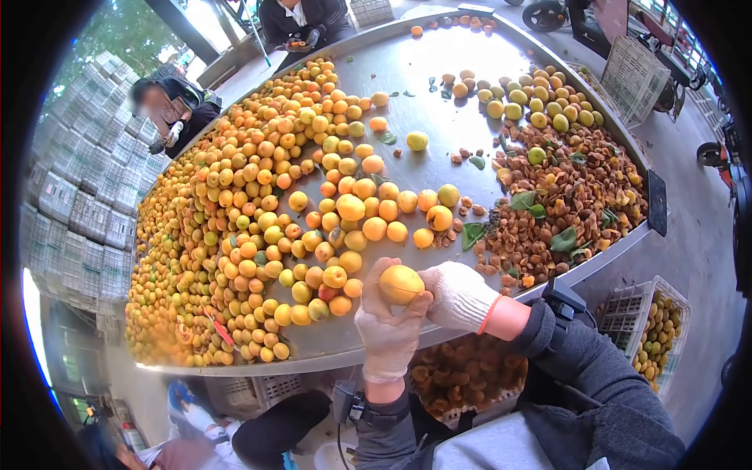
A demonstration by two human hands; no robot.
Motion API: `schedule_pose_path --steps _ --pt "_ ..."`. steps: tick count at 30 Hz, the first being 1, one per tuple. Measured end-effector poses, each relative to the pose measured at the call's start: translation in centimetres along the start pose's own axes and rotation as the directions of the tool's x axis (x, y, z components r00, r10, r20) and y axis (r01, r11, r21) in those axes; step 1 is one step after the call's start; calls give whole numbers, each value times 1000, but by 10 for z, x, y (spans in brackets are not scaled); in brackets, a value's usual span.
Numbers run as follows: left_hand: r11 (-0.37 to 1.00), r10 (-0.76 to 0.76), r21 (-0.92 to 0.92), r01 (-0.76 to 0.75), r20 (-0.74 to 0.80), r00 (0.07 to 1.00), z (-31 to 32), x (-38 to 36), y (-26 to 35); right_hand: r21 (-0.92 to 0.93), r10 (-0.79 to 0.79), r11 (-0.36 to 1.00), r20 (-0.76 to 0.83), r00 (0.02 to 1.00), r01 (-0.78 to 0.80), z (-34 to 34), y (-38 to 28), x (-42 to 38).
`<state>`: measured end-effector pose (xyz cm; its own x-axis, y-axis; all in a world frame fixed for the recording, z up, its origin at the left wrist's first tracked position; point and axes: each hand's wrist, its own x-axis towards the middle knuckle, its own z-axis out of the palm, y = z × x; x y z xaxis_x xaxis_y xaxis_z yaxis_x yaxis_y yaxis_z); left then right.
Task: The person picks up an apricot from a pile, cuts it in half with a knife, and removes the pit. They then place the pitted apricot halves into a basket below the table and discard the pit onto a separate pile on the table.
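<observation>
An apricot, yellow-orange with a thin line across its skin, is held up over the near edge of the metal table. My left hand, in a thin pale glove, has its fingers and thumb wrapped round the fruit. Against the apricot's right side is my right hand, in a white knitted glove with an orange cuff. Its fingers are curled in, and whatever they hold is hidden. Just beyond both hands lie loose whole apricots. A heap of brown pits and scraps is to the right.
A big pile of apricots covers the table's left half. Greenish ones sit at the back right. Below the edge stands a container of brown halves; a fruit crate is at right. Other people work around the table.
</observation>
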<state>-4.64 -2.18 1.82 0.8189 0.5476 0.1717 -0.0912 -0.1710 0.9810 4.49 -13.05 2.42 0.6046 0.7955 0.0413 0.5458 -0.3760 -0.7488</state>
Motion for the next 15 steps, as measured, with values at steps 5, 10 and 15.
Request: schedule_pose_path --steps 5,10,15 --pt "998 26 -48 -28 -34 999 7 0 -1 -9 11 1000 72 997 -10 -2 4 1" --pt "756 -244 -605 249 92 965 -1 0 -10 53 2 999 -16 1000 -2 9 7 -1" --pt "995 57 82 -55 -24 998 1 0 -1 0 39 999 64 997 -39 0 3 2"
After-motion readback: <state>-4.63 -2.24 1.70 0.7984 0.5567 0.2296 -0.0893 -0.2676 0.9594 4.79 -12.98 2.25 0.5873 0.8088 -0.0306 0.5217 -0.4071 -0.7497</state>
